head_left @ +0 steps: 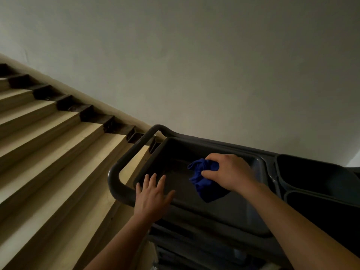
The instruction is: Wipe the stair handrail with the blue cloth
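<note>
The right hand [228, 172] grips the bunched blue cloth [204, 180] over the grey cart tray [224, 211]; the left hand [153, 193] hovers flat, fingers spread, holding nothing, beside the cart handle [116, 172].

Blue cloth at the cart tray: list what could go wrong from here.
The right hand grips the blue cloth bunched, with a tail hanging loose; it might snag on the tray rim.
The open left hand is over the rim of the cart; leaning there could shift it.
The stairs look dim, and no handrail shows; a misstep is possible.
</note>
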